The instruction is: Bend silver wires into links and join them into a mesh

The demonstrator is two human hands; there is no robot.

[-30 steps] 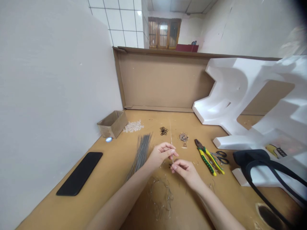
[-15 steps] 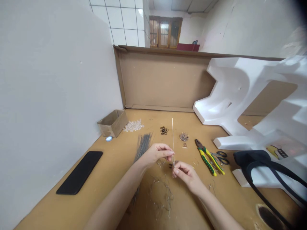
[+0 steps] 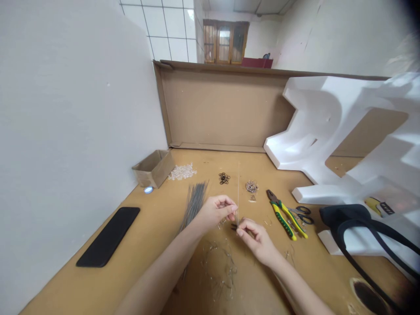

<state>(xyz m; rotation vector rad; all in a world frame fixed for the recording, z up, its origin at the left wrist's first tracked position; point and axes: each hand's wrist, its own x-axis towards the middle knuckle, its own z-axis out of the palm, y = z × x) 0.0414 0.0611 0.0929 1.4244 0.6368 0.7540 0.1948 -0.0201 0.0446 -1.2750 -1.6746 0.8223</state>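
Note:
A thin straight wire [image 3: 238,186] stands nearly upright between my hands. My left hand [image 3: 219,211] pinches it partway up with thumb and index finger. Lower down, my right hand [image 3: 255,236] has its fingertips closed on the wire's bottom end; the exact grip there is too small to make out. Beside my left forearm lies a bundle of grey wires [image 3: 197,199], partly covered by the arm. A loose tangle of bent wire pieces [image 3: 218,271] spreads between my forearms. Some dark tips [image 3: 234,227] show just left of my right fingertips.
Yellow-green pliers [image 3: 285,215] and black-handled scissors [image 3: 304,210] lie to the right. Farther back are black rings [image 3: 224,178], a small metal heap [image 3: 252,187], clear beads [image 3: 182,171] and a cardboard box [image 3: 154,168]. A black phone-like slab [image 3: 109,236] lies left; white foam [image 3: 315,127] stands right.
The wire's upper end has shifted slightly right and catches less light. My left hand has moved a little up and left; my right hand is almost still.

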